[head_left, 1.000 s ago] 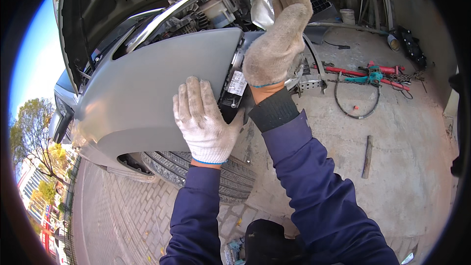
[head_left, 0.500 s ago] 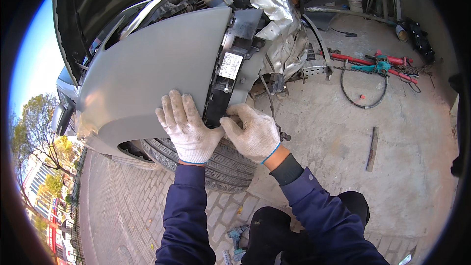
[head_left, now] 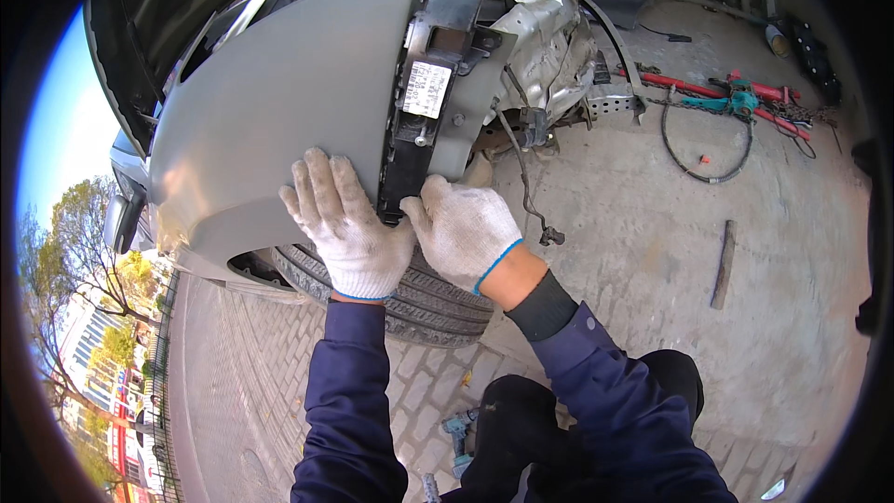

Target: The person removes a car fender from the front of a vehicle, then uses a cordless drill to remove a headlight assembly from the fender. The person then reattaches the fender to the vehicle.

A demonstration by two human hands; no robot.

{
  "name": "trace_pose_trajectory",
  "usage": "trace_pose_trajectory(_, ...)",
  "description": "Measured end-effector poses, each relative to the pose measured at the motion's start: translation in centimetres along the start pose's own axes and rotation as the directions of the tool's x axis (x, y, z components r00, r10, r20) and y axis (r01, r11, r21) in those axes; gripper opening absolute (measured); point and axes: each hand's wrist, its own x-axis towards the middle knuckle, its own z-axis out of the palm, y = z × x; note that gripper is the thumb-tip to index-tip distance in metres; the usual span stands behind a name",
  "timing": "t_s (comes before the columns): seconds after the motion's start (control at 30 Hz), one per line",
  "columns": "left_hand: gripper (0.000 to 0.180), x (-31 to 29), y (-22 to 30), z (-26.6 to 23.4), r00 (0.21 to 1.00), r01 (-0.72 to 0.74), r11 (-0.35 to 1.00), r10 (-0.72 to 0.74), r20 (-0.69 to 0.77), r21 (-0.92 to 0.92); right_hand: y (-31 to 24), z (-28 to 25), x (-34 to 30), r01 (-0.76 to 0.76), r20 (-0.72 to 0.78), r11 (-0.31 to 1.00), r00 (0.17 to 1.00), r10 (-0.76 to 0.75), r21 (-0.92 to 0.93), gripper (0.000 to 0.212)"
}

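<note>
My left hand, in a white knit glove, lies with outstretched fingers on the grey car fender. A black plastic bracket runs along the fender's front edge and carries a white printed label. At the bracket's lower end is my gloved right hand, its thumb against the edge and its fingers curled. Those fingertips are partly hidden, but the hand appears to grip the bracket's end. Below both hands shows the tyre.
Crumpled silver metal and a dangling cable are beside the bracket. A red tool with a chain and a flat strip lie on the concrete at right. A teal cordless drill rests on the paving near my knee.
The view has shifted, so the fender sits higher. My right hand has turned slightly, its fingers curling closer at the bracket's lower end. My left hand stays flat on the fender.
</note>
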Motion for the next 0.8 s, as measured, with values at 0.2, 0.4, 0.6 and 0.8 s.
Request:
trace_pose_trajectory(0.2,0.116,0.4,0.1,-0.6,1.000,-0.018,1.000,0.018,-0.021,0.008,0.1,-0.8,-0.1,0.030,-0.025,0.998,0.999,-0.029,0.060,0.038)
trace_pose_trajectory(0.4,0.127,-0.2,0.6,-0.6,1.000,0.029,0.999,-0.029,-0.003,-0.029,0.3,-2.4,-0.3,-0.009,-0.397,0.931,0.903,0.164,0.364,0.034)
trace_pose_trajectory(0.6,0.127,-0.4,0.8,-0.7,0.999,0.047,0.998,-0.047,0.006,-0.047,1.0,-2.6,1.6,0.060,-0.593,0.945,0.791,0.152,0.322,0.090)
trace_pose_trajectory(0.8,0.120,-0.2,1.1,-0.8,0.998,0.060,0.997,-0.060,-0.001,-0.048,-0.3,-2.0,2.4,0.051,-0.338,0.703,0.900,0.276,0.710,0.084)
